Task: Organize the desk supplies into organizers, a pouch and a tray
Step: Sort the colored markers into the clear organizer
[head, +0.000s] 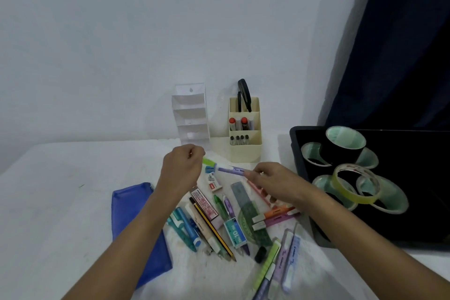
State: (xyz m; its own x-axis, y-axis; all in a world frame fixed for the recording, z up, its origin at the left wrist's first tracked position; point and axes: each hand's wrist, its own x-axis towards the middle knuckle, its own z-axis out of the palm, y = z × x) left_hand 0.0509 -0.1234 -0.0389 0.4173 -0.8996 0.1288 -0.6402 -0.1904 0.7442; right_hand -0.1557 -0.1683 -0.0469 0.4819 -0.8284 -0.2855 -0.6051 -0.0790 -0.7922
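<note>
My left hand is curled around a green highlighter, whose tip pokes out to the right of the fist. My right hand pinches a purple highlighter at its right end, above the pile. A heap of pens, pencils, erasers, a ruler and highlighters lies on the white table below both hands. A blue pouch lies flat at the left. A white tiered organizer and a cream organizer holding markers and scissors stand against the wall. A black tray at the right holds several tape rolls.
A dark curtain hangs at the upper right behind the tray. More highlighters lie near the table's front edge. A white cloth covers the table, bare to the left of the pouch.
</note>
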